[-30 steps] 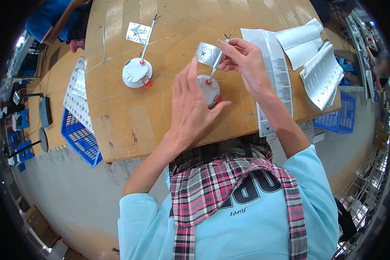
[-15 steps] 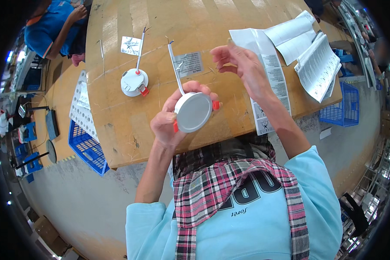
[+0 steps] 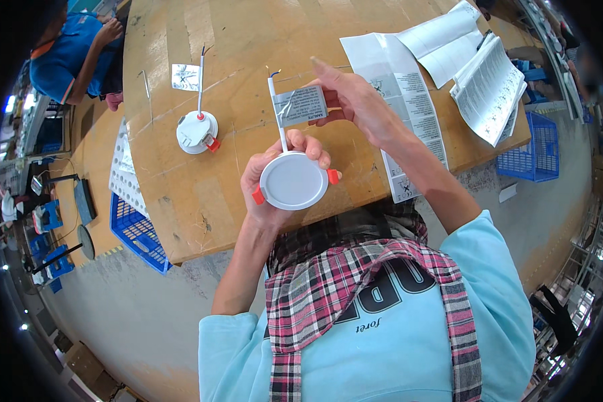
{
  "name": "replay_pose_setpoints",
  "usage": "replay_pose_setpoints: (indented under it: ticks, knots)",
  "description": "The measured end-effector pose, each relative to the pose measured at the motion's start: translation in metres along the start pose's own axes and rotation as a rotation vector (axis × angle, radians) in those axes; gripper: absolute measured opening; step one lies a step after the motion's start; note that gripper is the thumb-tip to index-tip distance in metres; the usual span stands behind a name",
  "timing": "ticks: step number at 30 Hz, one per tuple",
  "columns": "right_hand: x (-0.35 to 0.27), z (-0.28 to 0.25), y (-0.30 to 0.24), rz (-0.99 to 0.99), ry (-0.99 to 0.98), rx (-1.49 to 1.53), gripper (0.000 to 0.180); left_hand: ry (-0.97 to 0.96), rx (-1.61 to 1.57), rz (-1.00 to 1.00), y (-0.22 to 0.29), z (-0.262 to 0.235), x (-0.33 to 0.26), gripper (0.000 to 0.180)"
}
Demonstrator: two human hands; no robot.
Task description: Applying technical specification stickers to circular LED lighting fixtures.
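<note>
My left hand [image 3: 269, 179] holds a round white downlight [image 3: 292, 181] face up, with red spring clips sticking out at both sides. A white cable [image 3: 277, 114] rises from the lamp. My right hand [image 3: 355, 100] pinches a silver label [image 3: 300, 105] against that cable, just above the lamp. Both hands are raised over the front edge of the wooden table [image 3: 248, 53].
A second white downlight [image 3: 195, 131] with its cable lies on the table to the left, beside a small label [image 3: 185, 76]. Printed paper sheets [image 3: 449, 60] lie at the right. Blue crates [image 3: 135, 231] stand at both table ends. Another person [image 3: 74, 53] sits far left.
My left hand has lifted the lamp off the table and turned its white face up. My right hand has brought the silver label to the cable.
</note>
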State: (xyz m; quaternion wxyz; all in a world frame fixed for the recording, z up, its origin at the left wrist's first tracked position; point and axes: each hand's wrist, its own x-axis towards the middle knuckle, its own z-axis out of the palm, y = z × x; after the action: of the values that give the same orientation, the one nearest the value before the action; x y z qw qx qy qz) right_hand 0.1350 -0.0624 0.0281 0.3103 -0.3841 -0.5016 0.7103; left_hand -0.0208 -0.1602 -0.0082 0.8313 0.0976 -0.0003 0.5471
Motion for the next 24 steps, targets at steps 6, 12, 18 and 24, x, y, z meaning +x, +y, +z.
replay_pose_setpoints:
  ticks: [6, 12, 18, 24]
  knots:
    - [0.007, -0.001, 0.002, -0.047, -0.055, -0.163, 0.039, 0.086, 0.211, -0.015, -0.002, -0.001, 0.002, 0.02]
    - [0.01, -0.01, 0.008, -0.05, -0.079, -0.204, 0.031, 0.104, 0.343, -0.07, -0.001, -0.001, 0.002, 0.021]
    - [0.011, -0.013, 0.003, -0.069, -0.139, -0.29, 0.03, 0.166, 0.49, -0.147, 0.006, 0.0, 0.005, 0.022]
    - [0.011, -0.017, -0.002, -0.042, -0.234, -0.41, 0.028, 0.15, 0.506, -0.182, 0.008, 0.002, -0.001, 0.024]
